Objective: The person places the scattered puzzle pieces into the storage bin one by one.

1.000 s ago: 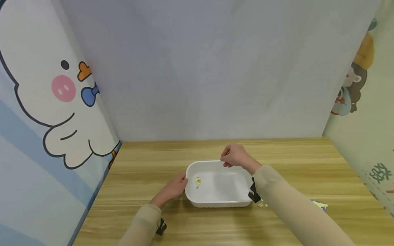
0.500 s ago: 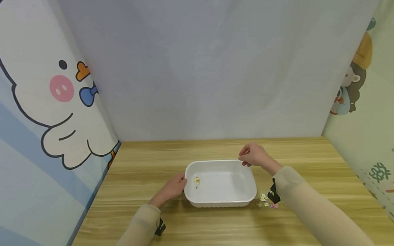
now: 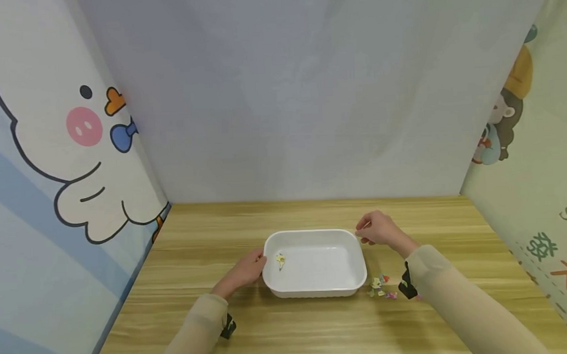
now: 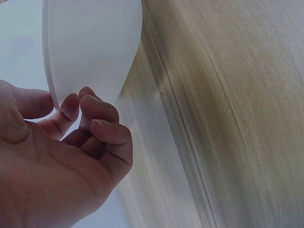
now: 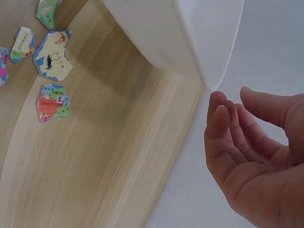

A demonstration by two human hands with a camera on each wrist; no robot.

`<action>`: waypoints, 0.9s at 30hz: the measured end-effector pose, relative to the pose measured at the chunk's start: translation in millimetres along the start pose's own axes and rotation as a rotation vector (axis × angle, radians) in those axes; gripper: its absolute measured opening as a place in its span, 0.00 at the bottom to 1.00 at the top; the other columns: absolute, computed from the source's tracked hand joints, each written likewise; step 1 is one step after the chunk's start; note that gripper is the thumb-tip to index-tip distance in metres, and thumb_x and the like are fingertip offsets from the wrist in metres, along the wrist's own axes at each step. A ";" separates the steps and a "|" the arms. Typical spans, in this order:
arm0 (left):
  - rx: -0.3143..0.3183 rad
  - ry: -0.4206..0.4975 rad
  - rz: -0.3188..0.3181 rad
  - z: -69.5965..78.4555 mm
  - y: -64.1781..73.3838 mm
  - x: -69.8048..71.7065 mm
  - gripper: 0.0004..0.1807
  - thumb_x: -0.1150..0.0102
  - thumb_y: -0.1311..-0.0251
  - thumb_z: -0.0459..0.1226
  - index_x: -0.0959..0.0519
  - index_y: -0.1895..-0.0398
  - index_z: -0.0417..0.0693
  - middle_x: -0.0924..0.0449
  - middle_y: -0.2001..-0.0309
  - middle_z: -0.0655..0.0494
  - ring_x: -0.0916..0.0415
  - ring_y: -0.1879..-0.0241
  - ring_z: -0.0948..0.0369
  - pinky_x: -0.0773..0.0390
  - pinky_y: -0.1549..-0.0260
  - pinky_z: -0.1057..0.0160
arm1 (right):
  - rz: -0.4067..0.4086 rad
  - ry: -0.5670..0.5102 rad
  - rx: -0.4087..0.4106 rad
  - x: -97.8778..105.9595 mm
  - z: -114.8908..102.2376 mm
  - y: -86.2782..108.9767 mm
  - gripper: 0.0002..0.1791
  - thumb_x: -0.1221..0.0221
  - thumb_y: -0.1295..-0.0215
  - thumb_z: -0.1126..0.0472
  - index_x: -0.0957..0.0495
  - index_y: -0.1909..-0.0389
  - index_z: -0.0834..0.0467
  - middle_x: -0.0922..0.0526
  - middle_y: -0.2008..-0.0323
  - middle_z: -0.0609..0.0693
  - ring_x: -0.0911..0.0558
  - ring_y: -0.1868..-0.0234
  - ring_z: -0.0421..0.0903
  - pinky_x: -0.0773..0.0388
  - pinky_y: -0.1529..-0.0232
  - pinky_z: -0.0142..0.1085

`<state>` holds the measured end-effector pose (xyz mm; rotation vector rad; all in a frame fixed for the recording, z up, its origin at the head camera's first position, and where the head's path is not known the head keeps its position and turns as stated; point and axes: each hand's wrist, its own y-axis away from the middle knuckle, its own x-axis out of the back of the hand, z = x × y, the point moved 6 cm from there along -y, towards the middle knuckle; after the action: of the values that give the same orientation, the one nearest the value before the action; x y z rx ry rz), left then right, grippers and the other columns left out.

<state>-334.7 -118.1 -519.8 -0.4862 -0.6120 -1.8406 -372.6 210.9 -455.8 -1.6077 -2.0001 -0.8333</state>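
Observation:
A white plastic tub point(image 3: 320, 290) with rounded corners sits mid-table. My left hand point(image 3: 245, 270) pinches its left rim between thumb and fingers; the left wrist view shows the tub wall point(image 4: 90, 42) rising from that grip. At the back right corner is my right hand point(image 3: 379, 230), its fingertips right at the rim. In the right wrist view, a gap shows between thumb and loosely bent fingers point(image 5: 219, 123), with nothing held there. Inside the tub, toward its left end, lies one small yellowish puzzle piece point(image 3: 280, 261).
Several map-like puzzle pieces point(image 5: 52, 56), one mostly red and green point(image 5: 53, 103), lie on the wooden table point(image 3: 307, 332) right of the tub. My right forearm point(image 3: 466, 295) passes over that side. A pale curtain point(image 3: 309, 108) hangs behind the table.
My right hand has moved right along the tub's back rim to its corner, uncovering loose puzzle pieces on the table. My left hand keeps its grip on the left rim.

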 end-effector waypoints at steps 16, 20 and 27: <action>0.019 -0.012 -0.004 2.9 2.0 -0.1 0.12 0.61 0.27 0.39 0.28 0.60 0.40 0.29 0.72 0.52 0.32 0.76 0.59 0.32 0.77 0.63 | -0.038 0.013 -0.032 0.0 29.3 15.2 0.08 0.39 0.39 0.66 0.23 0.62 0.68 0.18 0.67 0.62 0.17 0.69 0.54 0.21 0.70 0.43; 0.017 -0.007 -0.009 3.2 2.0 0.5 0.13 0.61 0.27 0.39 0.28 0.58 0.39 0.29 0.72 0.52 0.32 0.75 0.58 0.32 0.77 0.62 | -0.046 0.028 -0.029 -1.0 34.3 19.5 0.09 0.40 0.39 0.67 0.23 0.62 0.69 0.18 0.68 0.60 0.18 0.70 0.52 0.21 0.71 0.42; 0.013 0.013 -0.016 0.1 0.4 0.4 0.14 0.61 0.27 0.39 0.28 0.53 0.39 0.29 0.72 0.52 0.32 0.75 0.58 0.31 0.77 0.62 | -0.047 0.070 0.009 -5.4 42.4 28.1 0.09 0.39 0.42 0.69 0.23 0.62 0.70 0.19 0.73 0.57 0.20 0.71 0.52 0.24 0.74 0.38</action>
<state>-334.4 -118.4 -519.4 -0.4609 -0.6204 -1.8527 -342.7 240.4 -484.9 -1.5107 -1.9971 -0.8850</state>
